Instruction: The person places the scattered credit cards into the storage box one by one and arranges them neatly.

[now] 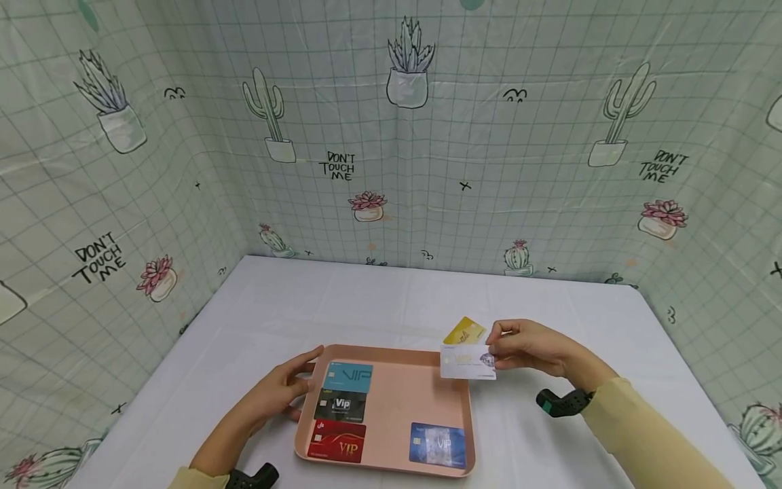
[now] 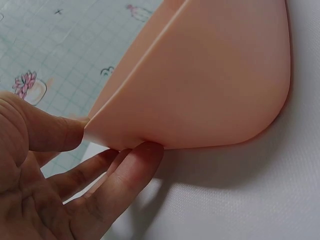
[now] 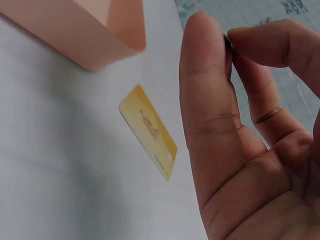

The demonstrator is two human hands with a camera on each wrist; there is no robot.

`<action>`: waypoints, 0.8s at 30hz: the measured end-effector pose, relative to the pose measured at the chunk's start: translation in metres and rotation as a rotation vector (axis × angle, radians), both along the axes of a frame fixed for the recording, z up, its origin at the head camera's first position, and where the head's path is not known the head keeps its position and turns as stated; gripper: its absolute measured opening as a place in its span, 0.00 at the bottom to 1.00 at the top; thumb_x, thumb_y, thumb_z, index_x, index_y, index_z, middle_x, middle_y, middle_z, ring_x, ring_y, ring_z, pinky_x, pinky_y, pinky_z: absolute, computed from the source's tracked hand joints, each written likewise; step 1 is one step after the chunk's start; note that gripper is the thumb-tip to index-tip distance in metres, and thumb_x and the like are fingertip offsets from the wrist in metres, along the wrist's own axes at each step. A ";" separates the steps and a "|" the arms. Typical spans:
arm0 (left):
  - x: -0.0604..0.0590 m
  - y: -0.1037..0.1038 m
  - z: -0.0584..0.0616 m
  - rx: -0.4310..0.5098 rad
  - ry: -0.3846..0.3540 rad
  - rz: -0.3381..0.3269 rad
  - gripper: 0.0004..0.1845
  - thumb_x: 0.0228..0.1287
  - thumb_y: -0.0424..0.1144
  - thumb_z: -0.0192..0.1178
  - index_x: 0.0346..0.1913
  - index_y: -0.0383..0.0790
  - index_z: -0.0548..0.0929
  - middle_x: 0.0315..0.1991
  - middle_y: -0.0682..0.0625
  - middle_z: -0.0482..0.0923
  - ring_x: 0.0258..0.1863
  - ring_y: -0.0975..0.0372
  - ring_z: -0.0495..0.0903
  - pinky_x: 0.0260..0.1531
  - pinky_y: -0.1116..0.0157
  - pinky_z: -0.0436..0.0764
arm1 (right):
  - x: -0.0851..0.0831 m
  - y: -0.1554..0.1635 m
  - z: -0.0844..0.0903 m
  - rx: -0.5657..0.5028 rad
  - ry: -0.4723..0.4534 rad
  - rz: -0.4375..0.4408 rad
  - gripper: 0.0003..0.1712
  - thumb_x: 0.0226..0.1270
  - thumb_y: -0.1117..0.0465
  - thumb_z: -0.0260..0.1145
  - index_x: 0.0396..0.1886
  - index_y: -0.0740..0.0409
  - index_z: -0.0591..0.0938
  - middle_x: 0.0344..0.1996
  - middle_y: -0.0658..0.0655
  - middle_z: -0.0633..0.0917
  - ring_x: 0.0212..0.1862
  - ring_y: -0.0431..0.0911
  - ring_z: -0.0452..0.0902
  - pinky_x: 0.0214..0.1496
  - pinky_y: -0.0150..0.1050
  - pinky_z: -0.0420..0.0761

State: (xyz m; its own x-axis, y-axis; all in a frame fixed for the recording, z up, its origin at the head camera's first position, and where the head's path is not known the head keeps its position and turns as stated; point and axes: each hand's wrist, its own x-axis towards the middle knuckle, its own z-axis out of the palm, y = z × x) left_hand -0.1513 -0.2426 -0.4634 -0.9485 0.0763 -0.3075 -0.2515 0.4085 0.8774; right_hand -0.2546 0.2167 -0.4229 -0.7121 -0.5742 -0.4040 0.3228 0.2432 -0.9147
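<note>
i see the right hand point(image 1: 531, 350) pinching a white card point(image 1: 467, 362), long axis level, over the tray point(image 1: 397, 401) far-right corner (left hand point(image 1: 277, 390) grips the left rim).

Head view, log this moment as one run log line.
right hand: pinches white card above tray corner | left hand: holds tray edge | yellow card: on table

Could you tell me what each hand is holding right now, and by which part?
The right hand pinches a white card by its right end, above the tray's far right corner. The left hand grips the pink tray at its left rim.
</note>
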 end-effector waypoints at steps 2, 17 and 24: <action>0.000 0.000 0.000 -0.002 -0.001 -0.001 0.36 0.67 0.29 0.60 0.78 0.46 0.68 0.68 0.35 0.71 0.56 0.50 0.81 0.26 0.56 0.88 | 0.001 -0.010 0.000 0.021 0.026 0.004 0.02 0.69 0.68 0.65 0.37 0.58 0.80 0.47 0.59 0.84 0.44 0.47 0.83 0.44 0.34 0.89; -0.001 0.000 -0.005 0.007 0.001 -0.012 0.36 0.67 0.30 0.60 0.79 0.47 0.68 0.68 0.35 0.72 0.50 0.53 0.80 0.26 0.55 0.88 | 0.031 -0.072 -0.014 0.411 0.574 -0.021 0.04 0.59 0.66 0.75 0.30 0.58 0.86 0.26 0.49 0.87 0.31 0.41 0.82 0.33 0.37 0.85; -0.001 -0.002 -0.004 0.002 0.005 0.001 0.36 0.67 0.30 0.60 0.78 0.47 0.68 0.69 0.35 0.71 0.54 0.51 0.81 0.26 0.55 0.88 | 0.034 -0.077 -0.012 0.551 0.702 -0.015 0.07 0.57 0.66 0.77 0.28 0.53 0.86 0.23 0.45 0.85 0.30 0.40 0.76 0.30 0.35 0.76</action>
